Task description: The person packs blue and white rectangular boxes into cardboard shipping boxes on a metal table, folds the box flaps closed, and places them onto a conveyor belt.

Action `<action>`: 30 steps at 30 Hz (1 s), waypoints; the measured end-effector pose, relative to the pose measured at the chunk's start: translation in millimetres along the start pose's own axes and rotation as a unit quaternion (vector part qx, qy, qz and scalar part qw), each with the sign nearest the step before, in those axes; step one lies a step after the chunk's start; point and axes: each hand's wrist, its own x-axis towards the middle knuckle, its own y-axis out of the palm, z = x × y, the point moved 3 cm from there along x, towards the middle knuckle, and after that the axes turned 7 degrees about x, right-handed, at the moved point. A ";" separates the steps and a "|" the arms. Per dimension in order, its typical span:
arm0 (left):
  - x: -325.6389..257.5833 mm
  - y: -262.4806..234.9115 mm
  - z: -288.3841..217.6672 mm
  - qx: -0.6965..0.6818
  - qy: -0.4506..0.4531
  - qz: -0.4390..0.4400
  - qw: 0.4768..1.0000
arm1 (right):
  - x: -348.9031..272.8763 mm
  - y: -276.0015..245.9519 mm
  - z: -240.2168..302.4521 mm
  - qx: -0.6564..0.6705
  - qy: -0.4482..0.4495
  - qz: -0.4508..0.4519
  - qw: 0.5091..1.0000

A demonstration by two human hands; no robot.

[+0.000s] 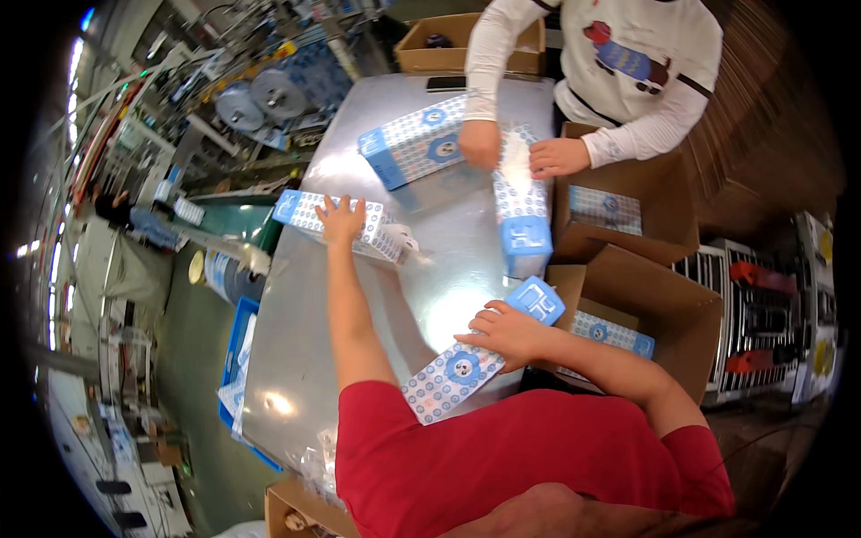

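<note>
My left hand (341,220) reaches to the table's left edge, its spread fingers gripping across a long blue-and-white patterned pack (293,207). Loose, crumpled clear film (401,238) sticks out at the pack's right end. Close to my body, my right hand (504,334) is wrapped over a second pack of the same kind (453,372), which lies slanted with its solid blue end up and to the right. Part of that pack is hidden under my fingers.
Across the metal table (296,350), a co-worker's hands (480,143) handle the film end of another pack (523,229). One more pack (413,143) lies behind. Cardboard boxes (659,193) holding packs stand at the right; a blue crate (235,345) is beside the left edge.
</note>
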 end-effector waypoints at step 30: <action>-277.6 -81.9 -147.2 -0.228 0.488 -0.169 0.825 | -469.9 -39.9 30.8 0.498 0.192 -0.639 0.554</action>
